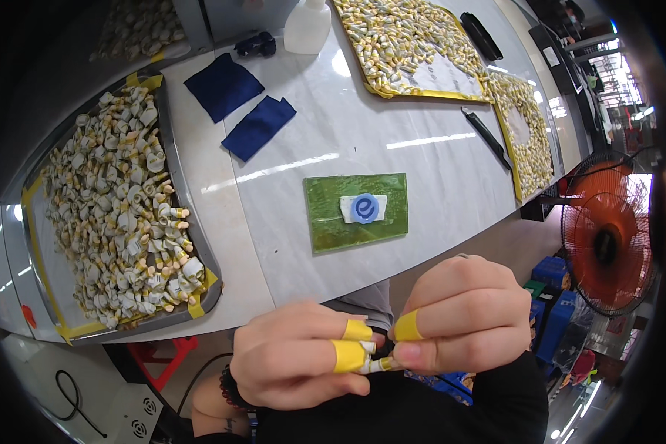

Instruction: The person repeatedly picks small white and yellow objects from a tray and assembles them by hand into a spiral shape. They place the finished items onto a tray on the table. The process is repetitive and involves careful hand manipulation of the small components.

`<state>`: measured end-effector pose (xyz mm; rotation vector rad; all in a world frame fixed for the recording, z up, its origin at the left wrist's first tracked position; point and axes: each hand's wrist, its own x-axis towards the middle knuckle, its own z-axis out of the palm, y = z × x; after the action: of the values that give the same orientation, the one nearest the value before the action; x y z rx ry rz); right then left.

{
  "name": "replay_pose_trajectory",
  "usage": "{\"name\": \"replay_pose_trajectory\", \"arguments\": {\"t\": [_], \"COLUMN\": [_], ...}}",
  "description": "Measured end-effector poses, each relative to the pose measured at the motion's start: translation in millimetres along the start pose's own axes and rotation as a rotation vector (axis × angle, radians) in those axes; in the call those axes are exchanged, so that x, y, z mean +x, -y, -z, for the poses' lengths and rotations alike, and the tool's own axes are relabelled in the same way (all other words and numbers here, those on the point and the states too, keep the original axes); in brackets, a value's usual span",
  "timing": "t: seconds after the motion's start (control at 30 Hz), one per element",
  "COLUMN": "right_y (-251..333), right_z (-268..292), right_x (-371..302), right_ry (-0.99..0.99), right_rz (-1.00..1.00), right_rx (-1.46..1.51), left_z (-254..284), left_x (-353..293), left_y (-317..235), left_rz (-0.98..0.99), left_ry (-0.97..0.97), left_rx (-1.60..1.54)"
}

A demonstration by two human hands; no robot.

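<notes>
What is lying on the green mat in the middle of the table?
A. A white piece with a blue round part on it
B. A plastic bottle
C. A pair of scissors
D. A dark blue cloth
A: the green mat carries only a white piece with a blue round part; the two dark blue cloths and the plastic bottle lie farther back on the table.

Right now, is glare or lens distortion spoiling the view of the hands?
Head view: glare streaks the white table, not the hands; left hand and right hand look sharp; table edges bow toward the rim, corners are black, and the window beside the orange fan is blown out.
</notes>
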<state>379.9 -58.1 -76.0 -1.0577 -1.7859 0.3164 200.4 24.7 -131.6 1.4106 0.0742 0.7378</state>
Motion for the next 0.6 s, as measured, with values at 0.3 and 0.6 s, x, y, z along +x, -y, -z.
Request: {"name": "replay_pose_trajectory", "arguments": {"t": [0.3, 0.6], "right_y": [0.1, 0.0], "right_z": [-1.2, -8.3], "right_x": [0.0, -4.2], "right_ry": [0.014, -0.045], "right_rz": [-0.001, 0.006], "right_rx": [0.017, -0.007], "left_z": [0.3, -2.2], "left_x": [1.0, 0.4], "left_y": [0.0, -3.0], "left_rz": [-0.091, -0.097], "left_ry": [0.019, -0.047], "left_rx": [0.013, 0.092]}}
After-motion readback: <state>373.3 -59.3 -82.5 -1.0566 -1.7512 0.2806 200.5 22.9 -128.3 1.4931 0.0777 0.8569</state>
